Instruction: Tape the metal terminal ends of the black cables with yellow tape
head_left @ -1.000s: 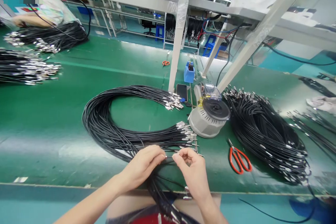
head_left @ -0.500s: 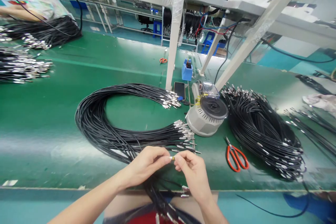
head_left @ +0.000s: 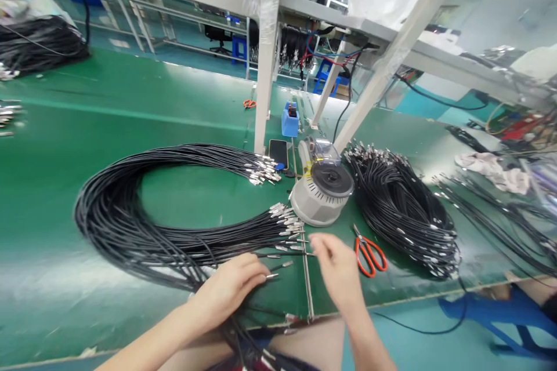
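My left hand (head_left: 227,291) rests low on the green bench, closed around several black cables (head_left: 174,246) that run down past the bench's front edge. The cables belong to a large coil (head_left: 100,214) whose metal-tipped ends (head_left: 287,223) fan out just above my hands. My right hand (head_left: 336,271) is blurred, hovering over a thin metal rail (head_left: 307,284) and apart from my left hand. Its fingertips are close to the cable tips, and nothing shows in them.
To the right stand a grey round tape dispenser (head_left: 322,194), red-handled scissors (head_left: 369,258) and a second cable heap (head_left: 400,208). A phone (head_left: 278,153) and a blue box (head_left: 289,120) lie beyond. White posts (head_left: 265,64) rise from the bench.
The whole scene has shifted left in view. My hands have come apart: the small metal cable end pinched between them is gone, and my right hand has moved right.
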`<control>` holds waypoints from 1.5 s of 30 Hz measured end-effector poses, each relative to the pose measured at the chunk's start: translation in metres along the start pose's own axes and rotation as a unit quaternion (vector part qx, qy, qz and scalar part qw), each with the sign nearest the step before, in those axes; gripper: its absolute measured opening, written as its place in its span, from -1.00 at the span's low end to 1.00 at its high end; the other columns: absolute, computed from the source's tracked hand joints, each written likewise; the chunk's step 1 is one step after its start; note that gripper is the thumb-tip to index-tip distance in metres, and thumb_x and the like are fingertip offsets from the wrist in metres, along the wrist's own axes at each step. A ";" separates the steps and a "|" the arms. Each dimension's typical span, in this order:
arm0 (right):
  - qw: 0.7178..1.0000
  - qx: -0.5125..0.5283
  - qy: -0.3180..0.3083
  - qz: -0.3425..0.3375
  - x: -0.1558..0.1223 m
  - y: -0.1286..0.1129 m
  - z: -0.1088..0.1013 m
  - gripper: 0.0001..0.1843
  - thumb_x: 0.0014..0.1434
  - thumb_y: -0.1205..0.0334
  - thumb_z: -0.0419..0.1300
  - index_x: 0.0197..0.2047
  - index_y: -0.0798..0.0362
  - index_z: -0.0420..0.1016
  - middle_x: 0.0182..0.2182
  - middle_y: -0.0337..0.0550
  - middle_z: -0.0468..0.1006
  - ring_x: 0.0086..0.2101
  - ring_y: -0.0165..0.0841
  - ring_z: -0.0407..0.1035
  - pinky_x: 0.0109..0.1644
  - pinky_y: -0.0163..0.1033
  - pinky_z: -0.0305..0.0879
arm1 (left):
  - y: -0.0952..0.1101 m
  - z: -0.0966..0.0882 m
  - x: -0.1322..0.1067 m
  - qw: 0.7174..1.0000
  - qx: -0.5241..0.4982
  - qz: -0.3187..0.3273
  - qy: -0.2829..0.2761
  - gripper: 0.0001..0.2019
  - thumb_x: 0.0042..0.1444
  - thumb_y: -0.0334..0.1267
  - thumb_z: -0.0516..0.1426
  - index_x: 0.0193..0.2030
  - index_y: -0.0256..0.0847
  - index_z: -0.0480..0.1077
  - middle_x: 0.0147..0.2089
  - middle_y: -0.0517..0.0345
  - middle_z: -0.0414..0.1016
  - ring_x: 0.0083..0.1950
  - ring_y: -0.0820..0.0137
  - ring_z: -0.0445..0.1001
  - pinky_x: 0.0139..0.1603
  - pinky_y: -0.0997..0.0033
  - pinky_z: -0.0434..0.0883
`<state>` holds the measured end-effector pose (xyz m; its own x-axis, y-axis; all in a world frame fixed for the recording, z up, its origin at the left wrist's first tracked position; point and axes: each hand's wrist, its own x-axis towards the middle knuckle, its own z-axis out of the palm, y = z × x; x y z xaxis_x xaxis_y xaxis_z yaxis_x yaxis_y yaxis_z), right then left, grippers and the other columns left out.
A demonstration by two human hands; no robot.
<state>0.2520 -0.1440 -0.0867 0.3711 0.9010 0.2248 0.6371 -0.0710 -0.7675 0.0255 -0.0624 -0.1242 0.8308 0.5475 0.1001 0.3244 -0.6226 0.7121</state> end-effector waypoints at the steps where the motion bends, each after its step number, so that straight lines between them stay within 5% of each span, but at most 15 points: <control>1: 0.997 -0.030 0.061 -0.025 0.009 0.001 -0.012 -0.72 0.32 0.16 0.05 -0.19 0.04 0.58 -0.26 -0.06 0.62 -0.23 -0.23 0.47 -0.12 -0.18 0.36 | -0.001 0.003 0.000 1.000 0.023 0.016 0.003 -0.72 0.38 -0.27 -0.06 -0.15 -0.17 0.48 -0.26 0.12 0.46 -0.20 0.34 0.41 -0.16 0.41 0.33; 5: 0.955 -0.169 0.197 -0.143 0.056 -0.001 -0.046 -0.66 0.34 0.25 -0.03 -0.03 0.04 0.56 -0.12 0.00 0.58 -0.10 -0.18 0.39 0.04 -0.07 0.30 | -0.001 0.011 0.000 0.992 0.097 0.076 0.031 -0.71 0.38 -0.29 -0.06 -0.21 -0.19 0.47 -0.31 0.11 0.47 -0.27 0.32 0.37 -0.24 0.38 0.28; 10: 0.915 -0.322 0.169 -0.175 0.101 0.003 -0.045 -0.59 0.26 0.45 -0.01 0.00 0.02 0.59 -0.05 0.01 0.53 -0.08 -0.12 0.24 -0.02 -0.05 0.25 | -0.002 0.019 -0.012 0.986 0.124 0.111 0.019 -0.71 0.37 -0.35 -0.06 -0.25 -0.16 0.48 -0.39 0.15 0.47 -0.36 0.35 0.35 -0.29 0.35 0.22; 19: 0.898 -0.383 0.138 -0.168 0.115 0.001 -0.037 -0.61 0.22 0.49 0.03 -0.14 -0.03 0.65 -0.09 -0.04 0.56 -0.04 -0.08 0.20 -0.10 -0.03 0.11 | -0.001 0.024 -0.010 0.990 0.078 0.116 0.001 -0.71 0.37 -0.40 -0.11 -0.14 -0.21 0.44 -0.35 0.09 0.45 -0.30 0.32 0.35 -0.32 0.40 0.28; 22: 0.906 -0.362 0.143 -0.165 0.103 -0.003 -0.033 -0.62 0.24 0.49 0.02 -0.06 0.02 0.61 -0.03 -0.01 0.54 -0.01 -0.09 0.23 -0.07 -0.03 0.15 | 0.000 0.029 -0.008 0.990 0.097 0.097 -0.012 -0.77 0.34 -0.38 -0.05 -0.19 -0.22 0.43 -0.36 0.09 0.44 -0.31 0.31 0.35 -0.34 0.39 0.31; 26: 0.941 -0.244 0.164 -0.165 0.045 0.007 -0.023 -0.71 0.32 0.36 0.04 0.00 0.07 0.53 -0.06 0.01 0.53 -0.03 -0.17 0.32 0.02 -0.07 0.21 | 0.002 0.022 -0.013 0.994 0.063 0.086 -0.024 -0.80 0.34 -0.35 -0.01 -0.15 -0.19 0.44 -0.20 0.07 0.48 -0.19 0.31 0.40 -0.20 0.38 0.38; 29: 0.978 -0.168 0.021 -0.124 -0.008 0.026 -0.018 -0.81 0.32 0.28 0.10 -0.13 0.00 0.55 -0.21 -0.09 0.57 -0.17 -0.23 0.39 -0.06 -0.14 0.28 | 0.005 0.010 -0.012 0.996 0.042 0.078 -0.001 -0.82 0.35 -0.32 -0.01 -0.10 -0.16 0.43 -0.04 0.07 0.45 -0.07 0.33 0.42 -0.06 0.39 0.40; 32: 0.985 -0.143 -0.076 -0.057 -0.041 0.045 -0.012 -0.91 0.25 0.26 0.18 -0.22 -0.01 0.54 -0.28 -0.13 0.55 -0.22 -0.22 0.38 -0.12 -0.15 0.30 | 0.006 0.005 -0.002 0.994 0.103 0.033 0.025 -0.79 0.36 -0.27 -0.02 -0.18 -0.18 0.43 -0.17 0.08 0.47 -0.14 0.32 0.43 -0.11 0.37 0.40; 35: 0.992 -0.108 -0.057 -0.018 -0.049 0.054 -0.006 -0.82 0.28 0.29 0.12 -0.34 0.00 0.52 -0.33 -0.13 0.54 -0.24 -0.22 0.36 -0.12 -0.14 0.27 | 0.006 0.016 0.008 0.972 0.231 -0.002 0.041 -0.81 0.31 -0.22 0.07 -0.26 -0.22 0.43 -0.31 0.07 0.46 -0.23 0.26 0.42 -0.19 0.30 0.38; 38: 0.997 -0.003 -0.048 0.053 -0.042 0.053 -0.004 -0.81 0.26 0.23 0.14 -0.38 0.00 0.51 -0.42 -0.19 0.54 -0.37 -0.29 0.35 -0.24 -0.21 0.27 | 0.008 0.032 0.012 0.955 0.290 0.017 0.055 -0.86 0.29 -0.29 0.08 -0.14 -0.25 0.45 -0.25 0.01 0.51 -0.20 0.23 0.43 -0.16 0.26 0.36; 41: 0.982 0.116 -0.043 0.143 -0.034 0.050 -0.005 -0.81 0.20 0.14 0.21 -0.38 0.04 0.53 -0.48 -0.22 0.54 -0.48 -0.35 0.35 -0.37 -0.27 0.26 | 0.016 0.040 0.014 0.976 0.212 0.028 0.032 -0.77 0.31 -0.40 0.00 0.01 -0.22 0.42 -0.13 0.01 0.54 -0.13 0.23 0.46 -0.08 0.24 0.36; 45: 0.958 0.215 -0.043 0.185 -0.034 0.049 -0.007 -0.81 0.13 0.13 0.27 -0.36 0.08 0.58 -0.47 -0.19 0.58 -0.42 -0.33 0.42 -0.30 -0.26 0.32 | 0.031 0.034 0.021 0.999 -0.023 -0.043 -0.022 -0.75 0.35 -0.31 -0.02 0.05 -0.15 0.42 -0.07 0.08 0.54 -0.08 0.33 0.49 -0.04 0.36 0.40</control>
<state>0.2751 -0.1814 -0.1277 0.4489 0.8816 -0.1457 0.1298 -0.2257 -0.9655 0.0679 -0.0895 -0.1237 0.8201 0.5721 0.0068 0.3756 -0.5472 0.7480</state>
